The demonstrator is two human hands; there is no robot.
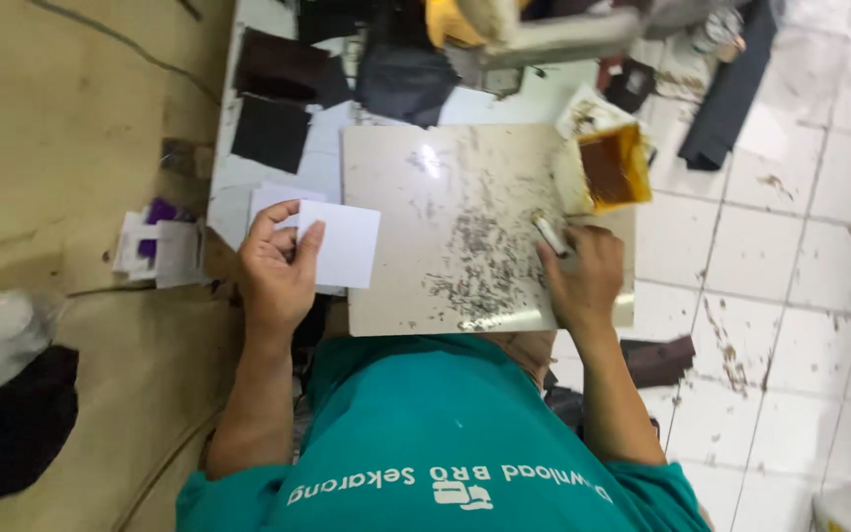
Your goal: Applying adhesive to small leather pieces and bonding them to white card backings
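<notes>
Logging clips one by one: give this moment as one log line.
left hand: holds white card | right hand: grips small brush on stained board | glue tray beside

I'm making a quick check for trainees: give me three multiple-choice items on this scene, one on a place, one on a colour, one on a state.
1. Where is the amber glue tray?
A. at the board's far right corner
B. on the floor
C. in the left hand

2. What colour is the card in the left hand?
A. black
B. white
C. purple

3. The right hand is
A. open and flat
B. closed around a small tool
C. out of view

Answers: 1 A, it overlaps that corner; 2 B, plain white; 3 B, fingers wrap it.
</notes>
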